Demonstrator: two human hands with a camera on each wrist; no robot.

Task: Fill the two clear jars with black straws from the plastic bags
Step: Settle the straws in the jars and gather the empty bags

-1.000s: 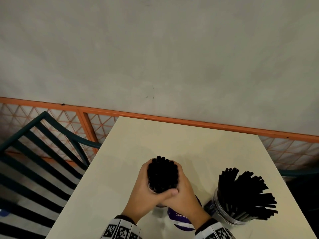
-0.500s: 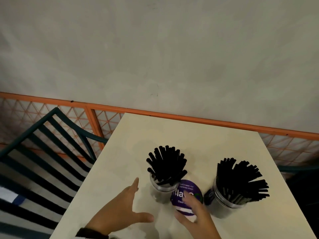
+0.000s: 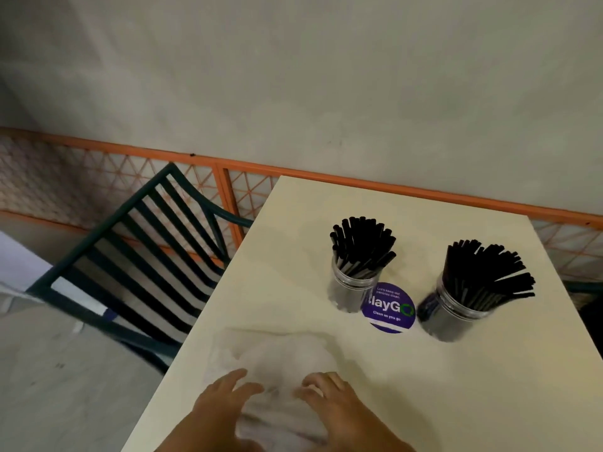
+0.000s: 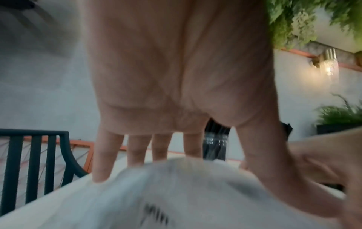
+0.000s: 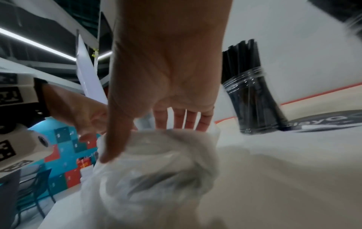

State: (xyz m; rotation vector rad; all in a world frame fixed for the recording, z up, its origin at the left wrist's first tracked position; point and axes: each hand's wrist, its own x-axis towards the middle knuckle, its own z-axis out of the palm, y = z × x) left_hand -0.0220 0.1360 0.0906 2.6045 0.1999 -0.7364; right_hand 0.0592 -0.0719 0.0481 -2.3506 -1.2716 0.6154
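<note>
Two clear jars stand on the cream table [image 3: 440, 393]. The left jar [image 3: 350, 288] holds a bunch of black straws [image 3: 362, 246]. The right jar [image 3: 456, 318] holds a wider fan of black straws [image 3: 486, 275]. A crumpled, see-through plastic bag [image 3: 280, 357] lies near the table's front edge. My left hand [image 3: 225, 396] and right hand [image 3: 329, 396] rest on it side by side. The left wrist view shows the left hand [image 4: 160, 147] with straight fingers on the bag [image 4: 176, 193]. In the right wrist view the right hand [image 5: 166, 120] presses its thumb and fingers on the bag [image 5: 156, 170], with a jar [image 5: 252, 100] behind.
A round purple sticker [image 3: 388, 308] lies on the table between the jars. A dark slatted chair [image 3: 137, 256] stands left of the table. An orange mesh fence [image 3: 391, 185] runs behind it along a grey wall.
Both hands have let go of the straws in the left jar, which fanned out, and have drawn back to the front edge onto the plastic bag. My view has shifted left.
</note>
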